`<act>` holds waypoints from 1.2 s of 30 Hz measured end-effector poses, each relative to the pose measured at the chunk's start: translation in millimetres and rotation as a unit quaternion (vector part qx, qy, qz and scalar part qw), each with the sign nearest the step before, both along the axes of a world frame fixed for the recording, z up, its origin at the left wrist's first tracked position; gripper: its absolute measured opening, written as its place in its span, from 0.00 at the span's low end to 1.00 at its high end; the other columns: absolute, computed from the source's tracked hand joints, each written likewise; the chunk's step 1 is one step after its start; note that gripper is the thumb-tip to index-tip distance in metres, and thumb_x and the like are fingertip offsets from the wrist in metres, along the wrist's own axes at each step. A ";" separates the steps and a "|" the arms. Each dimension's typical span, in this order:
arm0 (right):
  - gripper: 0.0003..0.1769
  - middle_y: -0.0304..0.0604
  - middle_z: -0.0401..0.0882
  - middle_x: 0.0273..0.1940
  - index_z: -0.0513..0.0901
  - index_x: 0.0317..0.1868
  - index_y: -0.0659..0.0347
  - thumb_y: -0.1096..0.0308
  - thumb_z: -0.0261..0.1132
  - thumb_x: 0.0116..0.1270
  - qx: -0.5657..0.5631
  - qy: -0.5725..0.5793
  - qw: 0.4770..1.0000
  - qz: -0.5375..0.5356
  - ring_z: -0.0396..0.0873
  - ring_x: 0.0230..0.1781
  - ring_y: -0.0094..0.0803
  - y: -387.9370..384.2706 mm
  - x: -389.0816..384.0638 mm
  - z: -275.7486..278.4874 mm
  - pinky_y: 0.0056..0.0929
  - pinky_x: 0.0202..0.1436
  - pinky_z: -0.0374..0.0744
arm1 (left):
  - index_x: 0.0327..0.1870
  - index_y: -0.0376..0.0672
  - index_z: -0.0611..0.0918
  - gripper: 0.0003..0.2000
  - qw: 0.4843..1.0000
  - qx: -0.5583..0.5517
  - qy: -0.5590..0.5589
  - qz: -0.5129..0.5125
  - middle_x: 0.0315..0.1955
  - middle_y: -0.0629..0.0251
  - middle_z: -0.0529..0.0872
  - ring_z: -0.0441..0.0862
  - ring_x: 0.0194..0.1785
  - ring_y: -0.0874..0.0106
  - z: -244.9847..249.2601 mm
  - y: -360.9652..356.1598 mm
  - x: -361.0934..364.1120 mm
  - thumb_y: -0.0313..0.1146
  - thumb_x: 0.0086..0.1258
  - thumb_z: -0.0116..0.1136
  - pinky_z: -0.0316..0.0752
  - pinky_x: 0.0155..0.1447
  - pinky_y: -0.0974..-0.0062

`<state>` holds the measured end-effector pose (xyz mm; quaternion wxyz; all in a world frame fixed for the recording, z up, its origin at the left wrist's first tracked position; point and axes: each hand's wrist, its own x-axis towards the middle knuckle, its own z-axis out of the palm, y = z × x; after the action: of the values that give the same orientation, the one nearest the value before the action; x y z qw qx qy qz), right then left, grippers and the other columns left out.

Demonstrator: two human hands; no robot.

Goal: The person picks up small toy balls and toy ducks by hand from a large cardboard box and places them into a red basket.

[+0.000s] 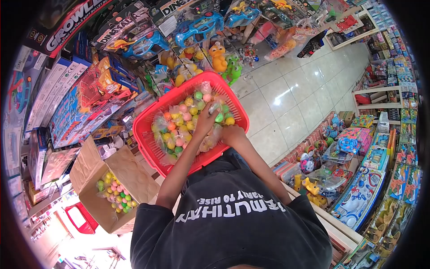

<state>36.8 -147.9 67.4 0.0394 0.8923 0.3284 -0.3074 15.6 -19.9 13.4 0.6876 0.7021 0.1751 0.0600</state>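
Note:
A red plastic basket (148, 150) sits in front of my body, holding many small colored balls (182, 115) in clear plastic wrapping. Over the basket's middle, my left hand (207, 120) has its fingers closed at a clear wrapper beside a green ball. My right hand (233, 134) is at the basket's right side, its fingers bent down among the wrappers; what they hold is hidden. To the lower left stands an open cardboard box (92, 204) with more wrapped balls inside.
Boxed toys (85, 107) are stacked at the left. Packaged blue toys (197, 29) hang above the basket, near orange and green figures. Shelves of toys (358, 197) line the right side, beyond the tiled floor (286, 98). Another red basket (83, 219) is at the lower left.

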 end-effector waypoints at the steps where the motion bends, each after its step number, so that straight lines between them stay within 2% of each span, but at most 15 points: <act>1: 0.14 0.52 0.80 0.38 0.80 0.36 0.63 0.61 0.63 0.52 0.000 0.001 1.000 0.000 0.79 0.42 0.43 -1.5 -0.9 -5.5 0.41 0.41 0.78 | 0.56 0.38 0.71 0.19 1.000 0.000 0.001 0.000 0.45 0.60 0.79 0.75 0.47 0.73 2.1 0.0 2.8 0.33 0.65 0.54 0.68 0.53 0.78; 4: 0.16 0.54 0.79 0.37 0.79 0.37 0.65 0.62 0.63 0.53 0.026 -0.016 0.999 -0.019 0.78 0.41 0.48 -7.9 2.0 -11.5 0.41 0.44 0.77 | 0.55 0.37 0.71 0.20 0.999 0.041 0.036 0.001 0.42 0.60 0.80 0.76 0.44 0.74 -3.8 -2.3 14.3 0.35 0.64 0.55 0.70 0.50 0.78; 6: 0.18 0.57 0.76 0.41 0.77 0.39 0.68 0.61 0.63 0.53 0.061 0.032 0.998 0.005 0.76 0.42 0.51 -10.7 10.1 4.4 0.41 0.48 0.75 | 0.54 0.37 0.70 0.20 0.999 0.040 0.024 0.011 0.40 0.60 0.80 0.77 0.41 0.76 -21.4 -5.8 21.3 0.35 0.63 0.56 0.73 0.45 0.78; 10: 0.23 0.59 0.71 0.47 0.74 0.44 0.70 0.61 0.65 0.53 0.077 0.017 0.996 -0.030 0.73 0.47 0.53 -15.3 8.0 -7.8 0.40 0.52 0.74 | 0.54 0.35 0.69 0.22 0.998 0.042 0.045 -0.023 0.37 0.59 0.79 0.79 0.37 0.76 -34.9 -11.6 24.9 0.34 0.60 0.59 0.75 0.39 0.78; 12: 0.28 0.60 0.67 0.52 0.70 0.50 0.70 0.61 0.66 0.52 0.104 -0.015 0.994 -0.036 0.71 0.51 0.52 -16.4 7.9 -9.1 0.40 0.53 0.73 | 0.53 0.34 0.69 0.25 0.996 -0.086 -0.027 -0.018 0.39 0.57 0.78 0.79 0.37 0.74 -39.3 -15.5 23.4 0.33 0.57 0.63 0.76 0.36 0.77; 16: 0.31 0.60 0.67 0.52 0.67 0.53 0.69 0.61 0.65 0.52 0.106 -0.019 0.994 -0.032 0.70 0.52 0.52 -17.7 9.8 -13.8 0.40 0.53 0.73 | 0.52 0.33 0.69 0.26 1.000 0.002 0.000 -0.019 0.41 0.54 0.76 0.79 0.40 0.69 -41.1 -14.8 23.4 0.34 0.54 0.65 0.75 0.41 0.76; 18: 0.28 0.61 0.68 0.51 0.71 0.50 0.69 0.61 0.65 0.52 0.024 -0.013 1.000 -0.006 0.71 0.52 0.51 -15.7 8.1 -22.1 0.41 0.53 0.74 | 0.53 0.33 0.69 0.29 0.991 0.129 0.012 -0.021 0.41 0.49 0.72 0.78 0.42 0.60 -37.4 -16.0 25.8 0.34 0.51 0.66 0.76 0.44 0.70; 19: 0.28 0.61 0.68 0.51 0.71 0.50 0.69 0.61 0.65 0.52 0.024 -0.013 1.000 -0.006 0.71 0.52 0.51 -16.1 7.5 -24.8 0.41 0.53 0.74 | 0.53 0.33 0.69 0.29 0.991 0.129 0.012 -0.021 0.41 0.49 0.72 0.78 0.42 0.60 -35.1 -16.8 25.7 0.34 0.51 0.66 0.76 0.44 0.70; 21: 0.19 0.65 0.65 0.54 0.78 0.44 0.71 0.67 0.56 0.55 0.024 -0.015 1.000 0.008 0.70 0.54 0.54 -15.0 7.5 -27.6 0.43 0.49 0.74 | 0.53 0.33 0.70 0.29 0.980 0.196 0.005 -0.020 0.41 0.49 0.72 0.78 0.42 0.59 -33.7 -16.3 25.2 0.35 0.50 0.67 0.75 0.43 0.69; 25: 0.18 0.64 0.67 0.52 0.78 0.42 0.72 0.66 0.55 0.56 0.031 -0.015 0.999 0.005 0.70 0.53 0.54 -14.5 9.3 -24.3 0.43 0.51 0.74 | 0.52 0.32 0.70 0.28 0.977 0.208 -0.019 -0.036 0.40 0.50 0.73 0.79 0.40 0.60 -28.6 -13.3 24.3 0.33 0.50 0.67 0.76 0.42 0.70; 27: 0.20 0.63 0.66 0.51 0.74 0.45 0.72 0.67 0.58 0.55 0.058 0.039 0.997 -0.039 0.70 0.52 0.56 -12.5 12.5 -15.5 0.43 0.51 0.75 | 0.52 0.31 0.70 0.27 0.990 0.100 0.043 -0.089 0.42 0.50 0.73 0.79 0.41 0.62 -19.3 -11.3 21.2 0.31 0.51 0.65 0.75 0.44 0.70; 28: 0.20 0.63 0.66 0.51 0.74 0.45 0.72 0.67 0.58 0.55 0.059 0.039 0.997 -0.037 0.70 0.52 0.56 -10.7 13.0 -8.5 0.43 0.51 0.75 | 0.52 0.31 0.70 0.27 0.990 0.101 0.044 -0.087 0.42 0.50 0.73 0.79 0.41 0.62 -22.6 -10.1 20.1 0.31 0.51 0.65 0.75 0.44 0.70; 30: 0.30 0.61 0.67 0.50 0.68 0.52 0.71 0.66 0.66 0.49 0.115 0.006 0.987 -0.114 0.71 0.50 0.55 -9.5 13.5 4.8 0.43 0.51 0.74 | 0.53 0.31 0.69 0.27 0.988 0.114 0.018 -0.107 0.41 0.51 0.74 0.79 0.41 0.62 -28.6 -8.6 18.7 0.27 0.51 0.63 0.75 0.45 0.72; 34: 0.34 0.60 0.64 0.52 0.64 0.55 0.70 0.67 0.66 0.49 0.140 0.015 0.986 -0.086 0.70 0.51 0.57 -11.1 20.3 -5.8 0.44 0.51 0.74 | 0.54 0.32 0.69 0.26 0.984 0.129 0.018 -0.126 0.40 0.53 0.76 0.80 0.41 0.64 -29.8 -5.2 20.5 0.23 0.51 0.60 0.75 0.47 0.73; 36: 0.35 0.61 0.60 0.57 0.62 0.57 0.71 0.68 0.66 0.48 0.135 0.008 0.988 -0.077 0.70 0.52 0.57 -10.4 17.5 -3.3 0.43 0.52 0.74 | 0.47 0.34 0.72 0.21 0.987 0.110 -0.022 -0.114 0.37 0.52 0.77 0.82 0.37 0.65 -25.2 -3.2 20.0 0.23 0.49 0.61 0.77 0.41 0.74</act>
<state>54.2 -158.3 64.1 -0.1081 0.9095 0.2971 -0.2699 35.7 -23.1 -11.8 0.6124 0.7872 0.0711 0.0155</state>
